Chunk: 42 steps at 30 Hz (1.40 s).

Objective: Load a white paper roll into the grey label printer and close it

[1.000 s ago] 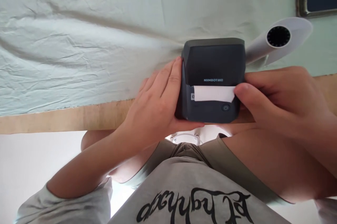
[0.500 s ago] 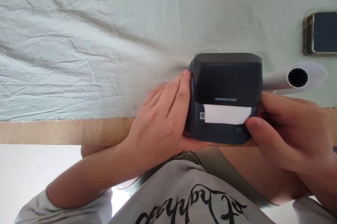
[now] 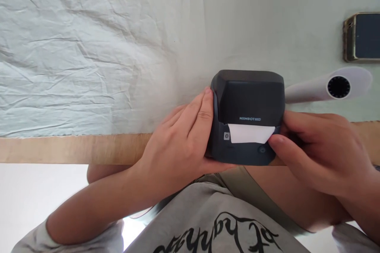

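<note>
A black label printer marked NIIMBOT is held between my two hands over the front edge of the table. White label paper sticks out of its front slot, above the power button. My left hand lies along the printer's left side, with fingers along the wall and the thumb under the front. At the right side, my right hand grips the lower corner. Its thumb tip rests by the label's right end, and its other fingers are partly hidden behind the printer.
A white cylindrical device with a round black vent lies right of the printer. Farther back at the right edge is a dark-screened phone-like device. A wrinkled pale cloth covers the table, leaving a wooden edge strip bare.
The printer has shifted slightly left and toward me, its top tilting a little. Both hands have moved with it, and the label's right end looks more slanted.
</note>
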Each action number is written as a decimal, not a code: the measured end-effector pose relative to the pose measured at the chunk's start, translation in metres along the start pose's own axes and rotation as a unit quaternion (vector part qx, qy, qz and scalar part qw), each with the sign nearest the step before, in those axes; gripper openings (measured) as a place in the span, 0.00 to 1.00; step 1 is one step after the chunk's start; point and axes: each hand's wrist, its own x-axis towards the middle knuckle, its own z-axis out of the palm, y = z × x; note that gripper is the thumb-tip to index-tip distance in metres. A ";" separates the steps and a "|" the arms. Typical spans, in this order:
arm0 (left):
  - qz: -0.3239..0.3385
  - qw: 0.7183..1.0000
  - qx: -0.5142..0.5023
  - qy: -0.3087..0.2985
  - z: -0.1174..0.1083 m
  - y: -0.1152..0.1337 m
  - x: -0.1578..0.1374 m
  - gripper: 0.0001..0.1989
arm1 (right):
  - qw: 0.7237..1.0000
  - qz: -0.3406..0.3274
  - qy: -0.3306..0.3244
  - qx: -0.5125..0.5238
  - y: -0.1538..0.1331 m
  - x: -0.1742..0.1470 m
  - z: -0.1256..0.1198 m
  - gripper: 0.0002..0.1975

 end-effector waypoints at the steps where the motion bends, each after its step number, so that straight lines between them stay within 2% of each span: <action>1: 0.002 1.000 -0.002 -0.008 0.000 0.000 0.000 0.52 | 1.000 -0.003 -0.002 0.007 0.001 -0.002 0.000 0.20; 8: 0.032 0.999 0.015 -0.008 0.004 0.001 -0.005 0.51 | 0.999 -0.013 0.021 0.028 0.004 -0.009 -0.002 0.22; 10: 0.025 0.999 0.012 -0.016 0.004 0.001 -0.006 0.52 | 0.999 0.001 0.032 0.033 0.005 -0.010 -0.001 0.16; 12: 0.022 0.999 0.019 -0.016 0.005 0.000 -0.008 0.52 | 0.996 0.030 0.043 0.065 0.008 -0.013 0.001 0.04; 13: 0.023 0.999 0.026 -0.010 0.005 0.001 -0.009 0.51 | 0.995 0.043 0.039 0.079 0.010 -0.014 0.003 0.06; 16: 0.028 0.999 0.047 0.003 0.007 0.002 -0.009 0.48 | 0.997 0.038 0.014 0.061 0.017 -0.020 0.007 0.28; 19: 0.024 0.998 0.063 0.013 0.009 0.004 -0.008 0.46 | 1.000 0.011 0.006 0.026 0.023 -0.025 0.009 0.35; 23: 0.045 0.995 0.084 0.037 0.012 0.007 -0.008 0.51 | 1.000 0.015 0.006 0.017 0.027 -0.029 0.008 0.37; 29: 0.015 0.999 0.039 -0.006 0.009 0.005 -0.013 0.59 | 0.999 0.033 -0.007 0.006 0.033 -0.036 0.008 0.37; 33: 0.005 0.999 0.040 -0.024 0.007 0.004 -0.015 0.56 | 0.998 0.057 -0.029 0.006 0.034 -0.039 0.007 0.38; 38: 0.036 0.998 0.035 -0.034 0.006 -0.003 -0.012 0.53 | 0.999 0.017 -0.036 -0.008 0.030 -0.037 0.006 0.37; 42: 0.060 0.998 0.035 -0.013 0.008 -0.009 -0.009 0.50 | 0.999 0.010 -0.039 -0.035 0.027 -0.035 0.005 0.37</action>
